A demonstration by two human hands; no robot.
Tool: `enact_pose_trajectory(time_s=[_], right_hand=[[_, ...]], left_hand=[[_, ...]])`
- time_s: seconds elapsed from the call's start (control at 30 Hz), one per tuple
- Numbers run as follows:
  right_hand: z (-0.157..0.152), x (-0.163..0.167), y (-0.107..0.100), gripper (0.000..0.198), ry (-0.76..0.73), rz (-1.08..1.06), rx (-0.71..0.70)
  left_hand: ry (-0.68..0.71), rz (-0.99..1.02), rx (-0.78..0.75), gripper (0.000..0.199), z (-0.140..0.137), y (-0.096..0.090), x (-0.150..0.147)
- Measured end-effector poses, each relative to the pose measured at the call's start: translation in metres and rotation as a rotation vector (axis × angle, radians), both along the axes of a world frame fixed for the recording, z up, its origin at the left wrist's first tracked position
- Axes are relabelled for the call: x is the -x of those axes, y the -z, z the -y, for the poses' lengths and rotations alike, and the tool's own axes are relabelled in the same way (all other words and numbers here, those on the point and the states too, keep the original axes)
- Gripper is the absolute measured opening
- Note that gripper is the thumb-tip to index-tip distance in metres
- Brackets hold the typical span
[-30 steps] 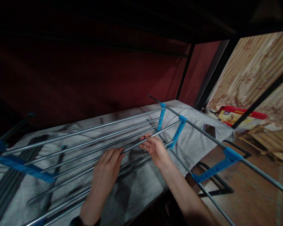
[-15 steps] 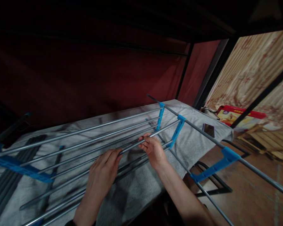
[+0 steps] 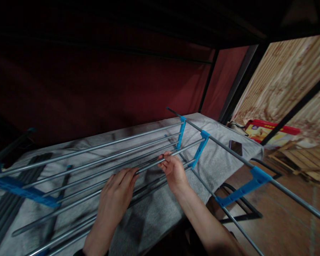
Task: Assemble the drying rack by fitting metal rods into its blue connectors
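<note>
A grey metal tube runs slantwise across the rack, with both my hands closed around its middle. My left hand wraps over it from above, knuckles up. Palm turned upward, my right hand holds the same tube a little farther right, fingers curled around it. The tube's right end meets a blue plastic bracket; whether it is seated there I cannot tell. Its left end lies free over the cloth, apart from the left blue bracket. Other parallel tubes span between blue brackets behind it.
A grey cloth covers the surface, with a phone at its right. Loose dark tubes lie at left. Another blue bracket joins long rods at right. Beyond are a red-yellow box and wooden slats.
The held tube's free left end has shifted a little to the left. My hands stay nearly in place, still around it; the rest of the rack looks the same.
</note>
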State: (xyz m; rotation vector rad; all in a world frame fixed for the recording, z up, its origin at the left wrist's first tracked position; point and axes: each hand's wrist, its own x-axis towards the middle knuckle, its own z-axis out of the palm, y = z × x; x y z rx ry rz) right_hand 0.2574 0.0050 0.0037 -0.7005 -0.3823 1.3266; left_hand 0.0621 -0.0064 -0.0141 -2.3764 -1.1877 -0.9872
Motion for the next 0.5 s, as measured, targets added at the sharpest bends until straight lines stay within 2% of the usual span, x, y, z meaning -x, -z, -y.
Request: enact_pose_trajectory(time_s=[0.5], right_hand=[[0.0022, -0.0005, -0.0045, 0.016, 0.007, -0.008, -0.045]], left_hand=[[0.005, -0.024, -0.036, 0.025, 0.0043, -0.0040, 0.0030]])
